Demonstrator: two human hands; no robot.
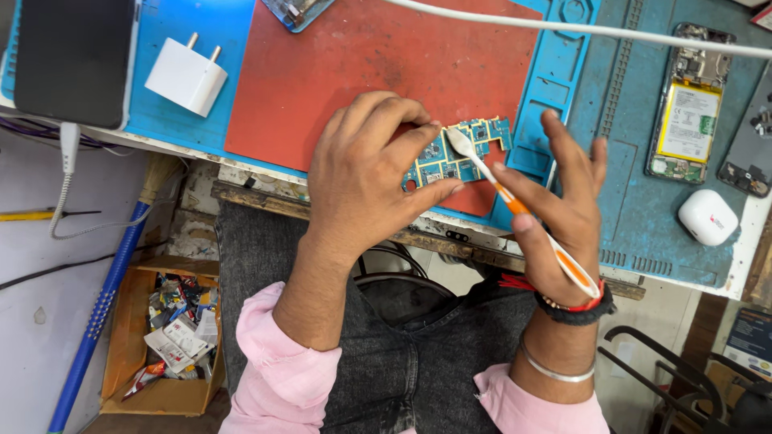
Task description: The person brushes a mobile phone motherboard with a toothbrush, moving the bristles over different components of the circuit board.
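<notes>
My left hand [366,173] pinches a blue circuit board [462,153] by its left end, holding it over the near edge of the red mat [362,56]. My right hand [563,205] grips a white and orange toothbrush [519,209], its bristle head resting on top of the board. The fingers of that hand are partly spread while the thumb and forefinger hold the handle.
A blue work mat [627,120] covers the bench. On it lie a white charger plug [186,76], a dark phone [72,56], an opened phone with a yellow battery [690,104], a white earbud case [708,217] and a white cable [579,28]. A cardboard box of scraps [165,337] sits on the floor.
</notes>
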